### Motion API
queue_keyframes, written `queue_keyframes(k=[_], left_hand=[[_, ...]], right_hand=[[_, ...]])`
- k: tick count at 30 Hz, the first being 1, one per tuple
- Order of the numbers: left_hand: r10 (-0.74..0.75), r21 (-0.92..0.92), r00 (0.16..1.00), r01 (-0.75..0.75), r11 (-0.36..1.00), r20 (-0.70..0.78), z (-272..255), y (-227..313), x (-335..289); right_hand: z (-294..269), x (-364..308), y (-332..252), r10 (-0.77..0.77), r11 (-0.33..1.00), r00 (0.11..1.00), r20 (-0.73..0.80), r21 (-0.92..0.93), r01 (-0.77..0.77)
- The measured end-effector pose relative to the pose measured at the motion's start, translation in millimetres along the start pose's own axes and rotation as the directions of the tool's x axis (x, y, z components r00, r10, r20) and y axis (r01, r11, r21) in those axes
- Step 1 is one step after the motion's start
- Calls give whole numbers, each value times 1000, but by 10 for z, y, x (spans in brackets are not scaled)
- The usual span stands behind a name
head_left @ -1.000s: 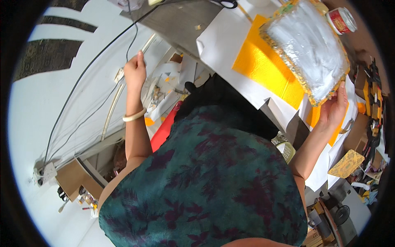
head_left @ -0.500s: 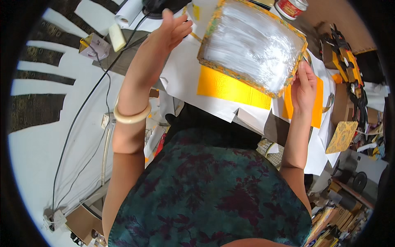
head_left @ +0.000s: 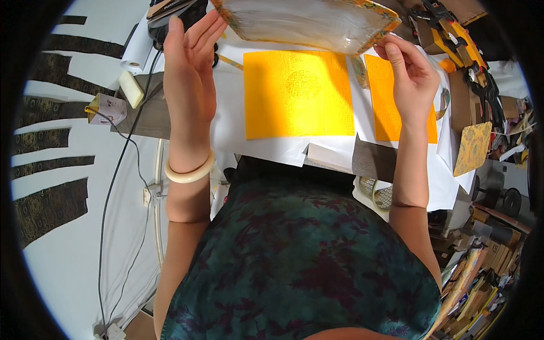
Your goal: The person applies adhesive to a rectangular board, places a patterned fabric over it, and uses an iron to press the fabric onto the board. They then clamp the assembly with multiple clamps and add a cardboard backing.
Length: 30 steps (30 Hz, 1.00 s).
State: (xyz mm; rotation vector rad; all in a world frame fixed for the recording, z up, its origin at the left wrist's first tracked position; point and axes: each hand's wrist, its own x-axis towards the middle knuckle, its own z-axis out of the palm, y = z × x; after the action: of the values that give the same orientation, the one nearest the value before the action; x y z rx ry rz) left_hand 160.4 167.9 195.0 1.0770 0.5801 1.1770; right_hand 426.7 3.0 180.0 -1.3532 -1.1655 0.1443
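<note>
A flat rectangular board [head_left: 317, 28] with a patterned gold-and-green fabric edge is tilted up over the far side of the table, partly cut off by the picture's top. Its grey face carries a wet-looking, streaky white coating. My right hand [head_left: 412, 73] pinches the board's right corner between thumb and fingers. My left hand [head_left: 192, 71] is open, fingers stretched, its fingertips close to the left corner; whether they touch it I cannot tell. Below the board lies a yellow sheet [head_left: 299, 107] with a round embossed pattern. An orange-yellow sheet [head_left: 384, 107] lies to its right, partly behind my right hand.
White paper [head_left: 272, 148] covers much of the table. At left are a pale block [head_left: 131, 89], a small box [head_left: 109, 107] and a black cable [head_left: 122, 158]. On the right, a mottled gold board [head_left: 472, 148] stands near several orange-and-black clamps [head_left: 464, 51].
The board has moved away from me and to the left, tipping up so its coated face shows foreshortened. My left hand has come lower, beside its left corner. The yellow sheet is now largely uncovered.
</note>
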Motion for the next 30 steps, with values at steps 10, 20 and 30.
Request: queue_keyframes(k=[10,20,30], left_hand=[[87,18,996,-87,996,-13,-91,-443,-452],[-174,-130,985,173,976,6,-384,-931,-990],[-234,-1,970,235,972,63,-493,-1016,-1111]], right_hand=[[17,-410,-17,269,960,957,-111,110,-257],[20,-1000,314,309,905,944,114,272,-328],[54,-1333,570,318,919,925,208,172,-354]])
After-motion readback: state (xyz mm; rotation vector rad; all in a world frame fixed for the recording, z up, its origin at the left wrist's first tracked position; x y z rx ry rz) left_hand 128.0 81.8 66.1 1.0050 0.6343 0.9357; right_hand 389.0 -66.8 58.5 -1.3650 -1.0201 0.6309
